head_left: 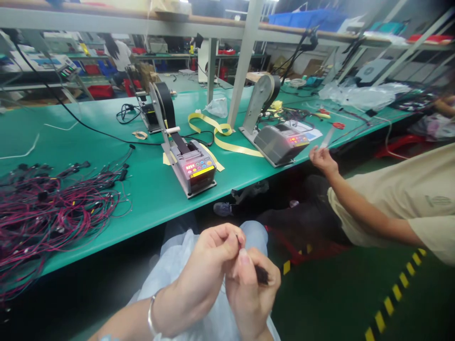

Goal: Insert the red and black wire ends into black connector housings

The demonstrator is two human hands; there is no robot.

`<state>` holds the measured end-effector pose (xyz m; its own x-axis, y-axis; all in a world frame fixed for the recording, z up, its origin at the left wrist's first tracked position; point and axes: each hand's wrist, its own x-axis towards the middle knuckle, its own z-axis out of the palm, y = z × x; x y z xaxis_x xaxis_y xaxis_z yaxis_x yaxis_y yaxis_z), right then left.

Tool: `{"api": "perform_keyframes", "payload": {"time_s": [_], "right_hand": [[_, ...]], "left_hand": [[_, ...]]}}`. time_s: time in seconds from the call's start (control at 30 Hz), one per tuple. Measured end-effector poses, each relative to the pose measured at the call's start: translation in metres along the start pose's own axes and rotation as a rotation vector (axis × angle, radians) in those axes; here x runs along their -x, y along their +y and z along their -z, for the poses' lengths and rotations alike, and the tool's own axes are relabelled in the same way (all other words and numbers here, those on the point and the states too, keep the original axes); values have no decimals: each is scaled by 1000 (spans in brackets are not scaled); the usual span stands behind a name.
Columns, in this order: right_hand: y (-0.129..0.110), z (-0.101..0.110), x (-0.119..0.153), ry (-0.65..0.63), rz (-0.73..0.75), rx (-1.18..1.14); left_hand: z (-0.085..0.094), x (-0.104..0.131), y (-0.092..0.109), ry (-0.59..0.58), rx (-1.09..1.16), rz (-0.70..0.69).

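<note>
Both my hands are low over my lap, below the table's front edge. My left hand (pixel 209 258) has its fingers curled and pinches the top of a small dark piece (pixel 262 274). My right hand (pixel 252 289) is closed around the same dark piece, thumb pressed on it. What the piece is stays unclear; most of it is hidden by my fingers. A clear plastic bag (pixel 177 265) lies on my lap under the hands. The grey tape dispenser (pixel 194 166) with lit buttons stands on the green table (pixel 149 189) right ahead of me.
A heap of red and black wires with connectors (pixel 53 203) covers the table's left. A second dispenser (pixel 279 142) stands to the right, with yellow tape strips (pixel 220 135) between. A co-worker's hand (pixel 322 158) holds a strip beside it. A white post (pixel 243 61) rises mid-table.
</note>
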<state>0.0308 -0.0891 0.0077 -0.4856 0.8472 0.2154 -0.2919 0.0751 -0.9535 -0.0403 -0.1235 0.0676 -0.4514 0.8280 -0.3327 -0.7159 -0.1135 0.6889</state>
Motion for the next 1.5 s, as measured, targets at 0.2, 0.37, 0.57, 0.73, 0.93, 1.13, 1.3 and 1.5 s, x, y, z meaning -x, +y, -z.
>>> {"api": "perform_keyframes", "payload": {"time_s": [0.2, 0.37, 0.57, 0.73, 0.93, 1.13, 1.3, 1.5], "right_hand": [[-4, 4, -7, -189, -39, -124], [-12, 6, -15, -177, -140, -107], [-13, 7, -14, -107, -90, -66], [-17, 8, -14, -83, -84, -68], [-24, 10, -15, -95, -150, -96], [-19, 15, -12, -134, -220, -188], [-28, 14, -14, -230, -358, -353], [-33, 14, -15, -209, -376, -340]], "left_hand": [[10, -6, 6, -170, -144, -84], [14, -9, 9, -136, -225, -220], [11, -8, 3, -106, -228, -248], [10, -7, 2, -144, -283, -255], [11, -10, 13, -201, -379, -273], [15, -7, 22, -230, -537, -325], [15, -10, 30, -189, -535, -409], [15, -16, 29, -227, -500, -318]]}}
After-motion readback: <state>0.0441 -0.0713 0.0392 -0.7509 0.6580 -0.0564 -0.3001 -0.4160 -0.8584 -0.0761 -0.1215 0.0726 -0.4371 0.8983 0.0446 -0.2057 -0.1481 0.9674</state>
